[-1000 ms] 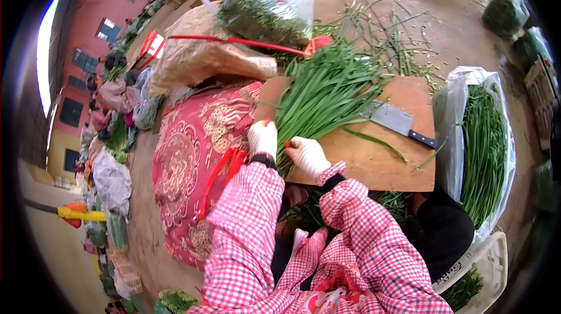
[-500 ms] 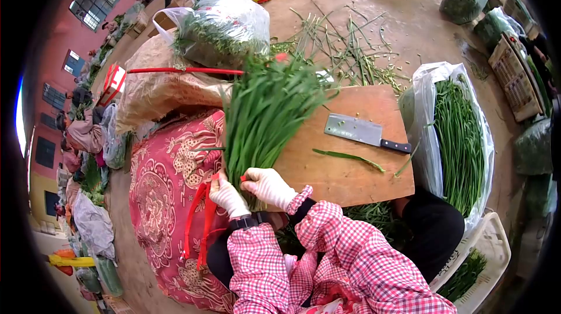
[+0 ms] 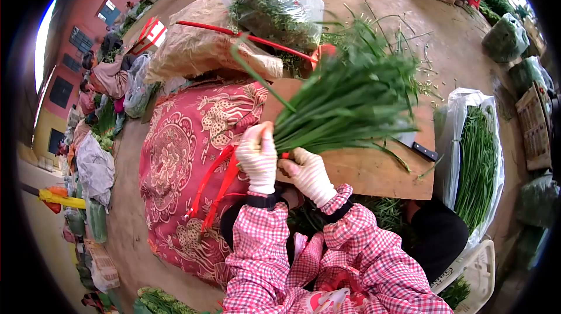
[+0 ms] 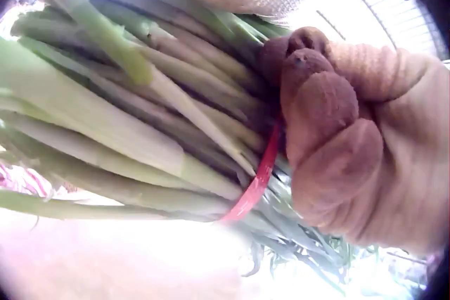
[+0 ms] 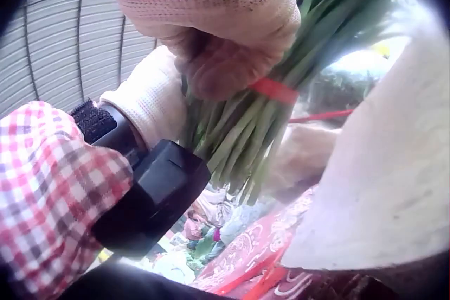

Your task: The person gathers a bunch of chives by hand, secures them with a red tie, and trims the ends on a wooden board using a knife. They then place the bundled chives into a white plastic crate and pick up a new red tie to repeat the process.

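Observation:
A thick bunch of garlic chives (image 3: 345, 100) slants over the wooden board (image 3: 374, 176), its leaves blurred and spread to the right. A red strip (image 4: 256, 180) runs round the pale stems in the left wrist view. My gloved left hand (image 3: 259, 159) has its fingers curled and grips this strip against the bunch. On the near side of the stems, my gloved right hand (image 3: 308, 173) pinches the strip, whose red shows at the fingertips in the right wrist view. A cleaver (image 3: 425, 151) lies on the board, its blade mostly covered by the leaves.
Spare red strips (image 3: 222, 191) lie on a patterned red cloth (image 3: 169, 133) at the left. A plastic bag of chives (image 3: 476, 162) stands right of the board, with a white crate (image 3: 488, 261) nearer. Behind are a woven sack (image 3: 193, 51) and a stuffed clear bag (image 3: 286, 4).
The bunch has swung from leaning away to slanting right, now hiding most of the cleaver's blade. Both hands stay at the strip, and the left wrist has turned more upright. The head view has shifted.

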`<state>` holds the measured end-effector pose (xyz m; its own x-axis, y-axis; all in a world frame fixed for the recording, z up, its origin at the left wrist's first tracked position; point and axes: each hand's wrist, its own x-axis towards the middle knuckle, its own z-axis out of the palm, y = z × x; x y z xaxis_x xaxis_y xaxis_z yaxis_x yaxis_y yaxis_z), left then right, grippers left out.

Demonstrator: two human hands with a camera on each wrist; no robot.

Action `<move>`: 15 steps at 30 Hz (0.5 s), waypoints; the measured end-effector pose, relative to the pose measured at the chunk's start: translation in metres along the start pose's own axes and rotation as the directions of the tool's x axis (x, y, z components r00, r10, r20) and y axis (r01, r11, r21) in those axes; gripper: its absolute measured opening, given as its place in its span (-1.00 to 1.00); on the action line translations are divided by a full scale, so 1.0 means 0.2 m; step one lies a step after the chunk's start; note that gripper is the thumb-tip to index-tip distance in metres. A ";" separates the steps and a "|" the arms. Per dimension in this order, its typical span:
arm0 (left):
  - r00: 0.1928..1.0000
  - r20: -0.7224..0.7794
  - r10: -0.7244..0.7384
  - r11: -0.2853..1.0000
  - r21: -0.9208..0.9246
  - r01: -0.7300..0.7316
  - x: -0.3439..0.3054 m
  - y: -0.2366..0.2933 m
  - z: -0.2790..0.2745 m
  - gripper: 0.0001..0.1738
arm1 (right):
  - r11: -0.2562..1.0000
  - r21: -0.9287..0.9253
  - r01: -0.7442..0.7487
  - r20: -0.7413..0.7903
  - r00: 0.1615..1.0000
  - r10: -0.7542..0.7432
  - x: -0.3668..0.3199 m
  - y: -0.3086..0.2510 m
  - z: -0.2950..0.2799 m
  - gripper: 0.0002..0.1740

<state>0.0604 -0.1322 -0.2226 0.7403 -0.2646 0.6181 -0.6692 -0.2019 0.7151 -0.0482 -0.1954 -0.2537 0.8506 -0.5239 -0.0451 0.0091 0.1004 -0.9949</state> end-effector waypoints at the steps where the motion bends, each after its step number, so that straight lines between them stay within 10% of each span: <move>1: 0.996 0.073 0.051 0.995 0.081 -0.057 -0.04 -0.01 0.04 -0.88 | 1.000 -0.002 -0.009 -0.039 0.999 0.009 -0.01 0.09 -0.02 -0.80; 7: 0.964 0.226 -0.140 0.990 0.029 0.137 -0.39 -0.28 0.23 -0.89 | 0.955 -0.233 -0.184 -0.064 0.983 0.174 -0.12 0.27 -0.16 -0.80; 9: 0.964 0.233 -0.129 0.992 0.024 0.127 -0.36 -0.26 0.23 -0.89 | 0.973 0.128 -0.195 -0.035 0.979 0.200 -0.11 0.39 -0.13 -0.80; 15: 0.881 0.321 -0.348 0.924 -0.040 0.380 -0.30 -0.32 0.25 -0.89 | 0.988 0.007 -0.156 -0.102 0.982 0.156 -0.09 0.34 -0.12 -0.86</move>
<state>0.0551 -0.1505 -0.3222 0.8644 -0.4652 0.1905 -0.3347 -0.2498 0.9086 -0.0749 -0.1993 -0.3227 0.7835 -0.5854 -0.2086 -0.1200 0.1868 -0.9750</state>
